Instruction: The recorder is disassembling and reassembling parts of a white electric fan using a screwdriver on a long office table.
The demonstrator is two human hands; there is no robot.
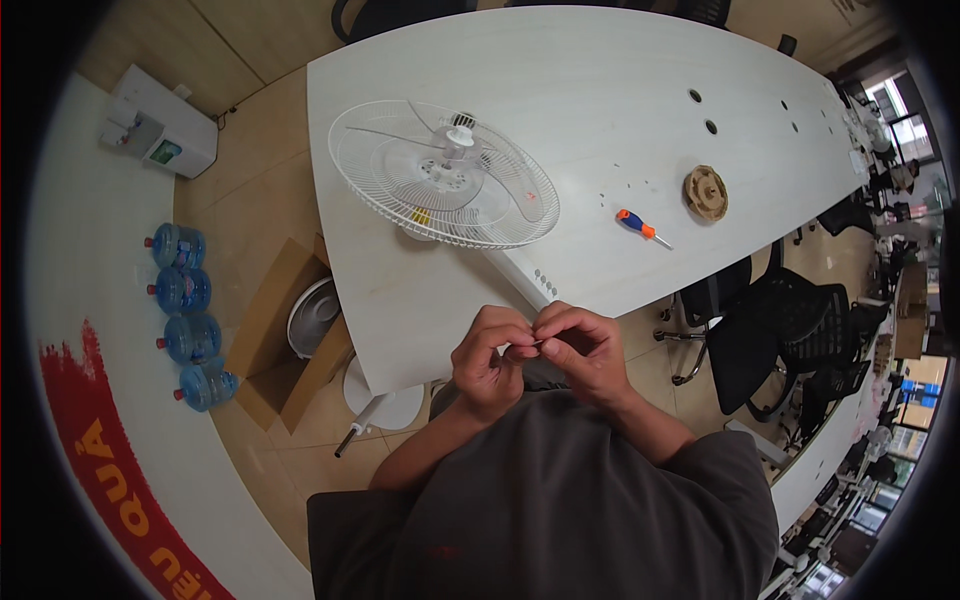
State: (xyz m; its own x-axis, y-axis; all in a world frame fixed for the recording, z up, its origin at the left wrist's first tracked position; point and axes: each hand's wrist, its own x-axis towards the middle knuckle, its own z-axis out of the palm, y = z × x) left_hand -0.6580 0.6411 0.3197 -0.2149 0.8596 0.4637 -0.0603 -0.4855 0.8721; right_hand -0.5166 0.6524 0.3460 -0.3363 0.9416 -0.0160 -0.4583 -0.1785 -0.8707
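Close in front of my body, my left hand (490, 360) and my right hand (585, 350) meet with their fingertips pinched together. Between them is a small, thin, dark piece, too small to name. Just beyond lies a white electric fan on the white table (620, 100), its wire grille (350, 170) and clear blades tilted upward. The fan's white control neck (520, 278), with several buttons, points toward my hands. To the right rests a screwdriver (640, 227) with a blue and orange handle, beside several tiny dark parts (603, 203). A round brown moulded piece (706, 193) sits farther right.
An open cardboard box (262, 330) with a round silvery part stands on the floor at left. Near it are a white round base (400, 405) with a pole, several blue water bottles (190, 340) and a water dispenser (165, 120). Black office chairs (785, 320) stand at right.
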